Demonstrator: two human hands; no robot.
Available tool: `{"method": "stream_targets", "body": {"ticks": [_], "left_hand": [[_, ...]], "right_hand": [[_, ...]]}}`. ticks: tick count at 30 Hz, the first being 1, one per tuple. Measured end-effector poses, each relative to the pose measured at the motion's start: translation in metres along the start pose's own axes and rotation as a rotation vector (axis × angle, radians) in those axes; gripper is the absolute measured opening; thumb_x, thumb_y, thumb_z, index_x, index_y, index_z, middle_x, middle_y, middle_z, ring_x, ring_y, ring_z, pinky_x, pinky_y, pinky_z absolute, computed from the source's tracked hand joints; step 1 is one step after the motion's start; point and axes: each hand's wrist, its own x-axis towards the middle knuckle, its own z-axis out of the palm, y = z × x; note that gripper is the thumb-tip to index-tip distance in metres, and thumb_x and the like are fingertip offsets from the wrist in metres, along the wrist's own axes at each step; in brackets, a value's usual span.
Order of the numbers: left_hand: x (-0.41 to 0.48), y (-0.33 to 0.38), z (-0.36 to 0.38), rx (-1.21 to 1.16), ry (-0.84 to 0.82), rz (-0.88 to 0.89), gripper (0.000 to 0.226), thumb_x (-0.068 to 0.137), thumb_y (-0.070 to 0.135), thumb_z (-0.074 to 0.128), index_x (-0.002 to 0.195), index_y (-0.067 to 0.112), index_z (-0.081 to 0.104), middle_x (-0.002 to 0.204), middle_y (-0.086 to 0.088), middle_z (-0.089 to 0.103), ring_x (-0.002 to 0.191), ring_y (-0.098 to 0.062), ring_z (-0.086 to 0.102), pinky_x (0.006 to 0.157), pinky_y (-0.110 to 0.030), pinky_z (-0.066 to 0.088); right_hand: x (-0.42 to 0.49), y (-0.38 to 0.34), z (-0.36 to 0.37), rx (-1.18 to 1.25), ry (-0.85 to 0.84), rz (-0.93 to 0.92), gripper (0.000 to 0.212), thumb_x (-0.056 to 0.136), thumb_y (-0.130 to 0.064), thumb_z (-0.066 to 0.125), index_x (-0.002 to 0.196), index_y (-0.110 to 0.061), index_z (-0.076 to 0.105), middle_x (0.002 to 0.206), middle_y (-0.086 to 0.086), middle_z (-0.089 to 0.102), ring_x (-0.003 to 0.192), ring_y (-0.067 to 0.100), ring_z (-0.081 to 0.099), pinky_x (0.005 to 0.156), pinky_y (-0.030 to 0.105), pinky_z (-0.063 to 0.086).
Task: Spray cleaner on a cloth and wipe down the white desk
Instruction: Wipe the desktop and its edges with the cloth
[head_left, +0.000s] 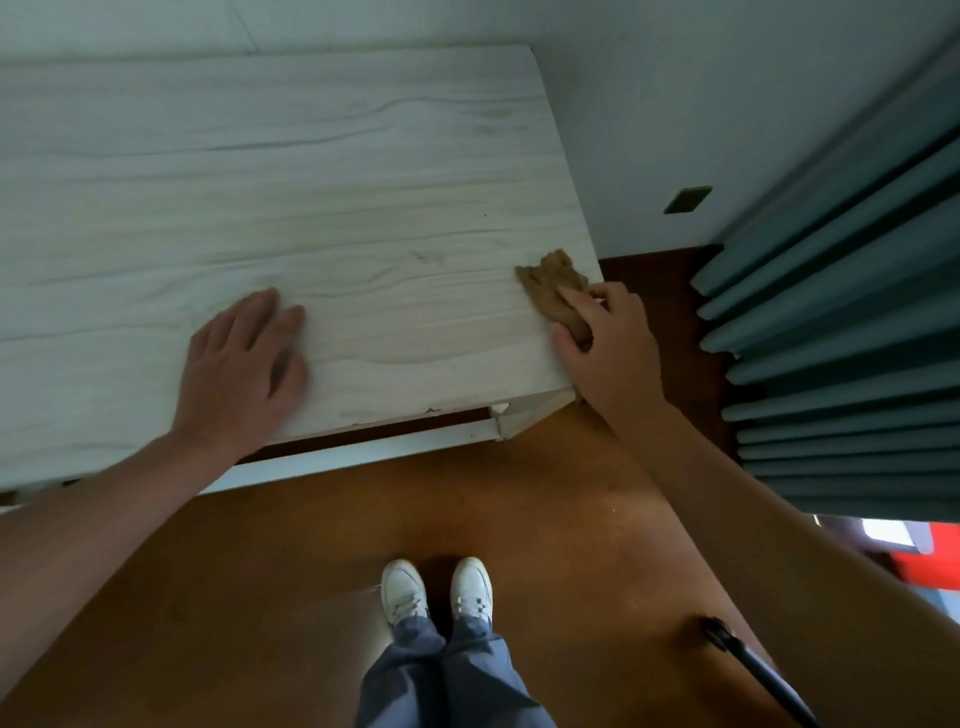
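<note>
A white wood-grain desk fills the upper left of the head view. A crumpled brown cloth lies at the desk's near right corner. My right hand grips the cloth's near end, with fingers curled on it at the desk's right edge. My left hand rests flat on the desk top near the front edge, fingers apart, holding nothing. No spray bottle is in view.
A teal pleated curtain hangs to the right of the desk. A white wall stands behind. The brown floor lies below, with my white shoes. A black rod crosses the lower right.
</note>
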Motion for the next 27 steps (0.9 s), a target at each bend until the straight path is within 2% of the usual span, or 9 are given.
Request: {"method": "stream_targets", "body": {"ticks": [4, 9, 15, 21, 24, 27], "left_hand": [[0.003, -0.004, 0.006, -0.013, 0.041, 0.022, 0.06, 0.097, 0.042, 0.038, 0.148, 0.014, 0.053, 0.161, -0.016, 0.041, 0.147, -0.037, 0.035, 0.117, -0.051, 0.028], [0.003, -0.007, 0.006, -0.015, 0.086, 0.035, 0.057, 0.095, 0.037, 0.042, 0.144, 0.012, 0.057, 0.157, -0.017, 0.046, 0.144, -0.038, 0.04, 0.115, -0.051, 0.031], [0.003, -0.011, 0.007, -0.023, 0.077, 0.037, 0.053, 0.095, 0.034, 0.043, 0.142, 0.012, 0.058, 0.156, -0.016, 0.048, 0.143, -0.037, 0.042, 0.115, -0.049, 0.03], [-0.002, -0.019, -0.007, -0.153, 0.031, 0.063, 0.056, 0.096, 0.037, 0.038, 0.136, 0.006, 0.063, 0.151, -0.02, 0.052, 0.142, -0.04, 0.045, 0.117, -0.051, 0.032], [-0.02, -0.048, -0.016, -0.115, -0.001, 0.147, 0.056, 0.099, 0.041, 0.035, 0.138, 0.009, 0.061, 0.152, -0.019, 0.051, 0.143, -0.04, 0.045, 0.118, -0.053, 0.031], [-0.046, -0.112, -0.031, -0.058, 0.008, 0.147, 0.055, 0.1, 0.042, 0.037, 0.139, 0.01, 0.06, 0.152, -0.019, 0.051, 0.142, -0.04, 0.045, 0.115, -0.055, 0.034]], "right_hand": [[-0.014, -0.007, 0.015, -0.012, 0.051, 0.058, 0.047, 0.096, -0.043, 0.056, 0.138, -0.022, 0.055, 0.121, 0.001, 0.049, 0.107, 0.015, 0.046, 0.071, 0.019, 0.04], [-0.022, -0.033, 0.027, -0.027, 0.074, 0.109, 0.045, 0.095, -0.04, 0.059, 0.137, -0.023, 0.056, 0.119, 0.001, 0.046, 0.108, 0.016, 0.045, 0.078, 0.024, 0.041], [-0.029, -0.075, 0.042, -0.006, 0.048, 0.134, 0.045, 0.095, -0.039, 0.058, 0.139, -0.025, 0.054, 0.119, 0.0, 0.043, 0.109, 0.017, 0.043, 0.072, 0.029, 0.05], [-0.038, -0.135, 0.066, -0.013, 0.086, 0.176, 0.044, 0.095, -0.039, 0.058, 0.137, -0.025, 0.056, 0.118, -0.001, 0.042, 0.108, 0.018, 0.043, 0.069, 0.032, 0.052], [-0.045, -0.17, 0.081, -0.034, 0.087, 0.193, 0.044, 0.096, -0.039, 0.058, 0.137, -0.025, 0.056, 0.119, 0.0, 0.043, 0.109, 0.02, 0.044, 0.067, 0.033, 0.052], [-0.051, -0.211, 0.097, -0.055, 0.098, 0.191, 0.045, 0.095, -0.037, 0.058, 0.138, -0.023, 0.057, 0.119, 0.002, 0.045, 0.11, 0.023, 0.045, 0.063, 0.034, 0.051]]}}
